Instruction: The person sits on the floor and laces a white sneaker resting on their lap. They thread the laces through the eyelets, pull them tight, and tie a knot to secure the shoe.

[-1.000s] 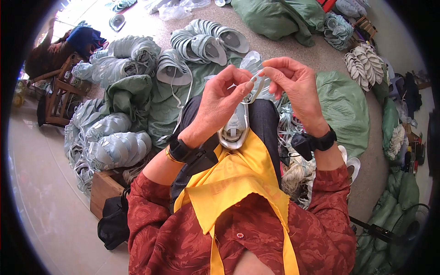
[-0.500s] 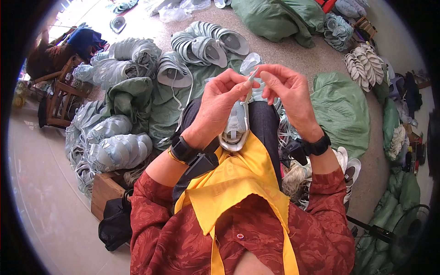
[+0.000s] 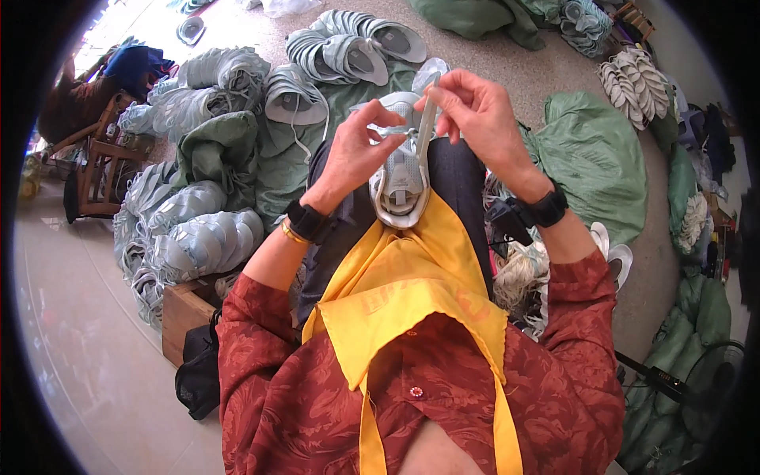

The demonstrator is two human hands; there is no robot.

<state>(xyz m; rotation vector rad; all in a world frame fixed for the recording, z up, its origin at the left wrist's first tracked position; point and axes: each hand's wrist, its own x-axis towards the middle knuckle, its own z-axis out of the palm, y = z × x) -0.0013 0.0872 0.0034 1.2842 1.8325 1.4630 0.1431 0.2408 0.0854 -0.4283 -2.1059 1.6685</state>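
- Nearest, a yellow apron (image 3: 404,273) spreads over the lap, its far edge running in under the heel of the shoe.
- The pale grey-blue shoe (image 3: 398,186) sits between the thighs, just beyond the apron's middle. Its long axis runs near to far, heel toward the body and toe pointing away; the forefoot is partly covered by the fingers.
- The left hand (image 3: 354,158) is at the shoe's left side, beside the lacing area. Its thumb and forefinger curve toward each other with a gap between the tips, and nothing clearly shows as gripped there; whether a fingertip touches the shoe, I cannot tell.
- The flat, pale lace (image 3: 427,123) stretches roughly along the shoe's own axis, on its right side, from the lacing area out to the far end.
- The right hand (image 3: 480,119) is to the right and a little farther out, thumb and forefinger pinching the lace near its far end. So the left hand is nearer the shoe's body, the right hand nearer the lace's tip, and the lacing area lies between them.
- Farther left lie bundled shoe uppers (image 3: 210,245); farther right, a green sack (image 3: 594,166).
- Farthest, beyond the toe, is a nested row of uppers (image 3: 336,59).
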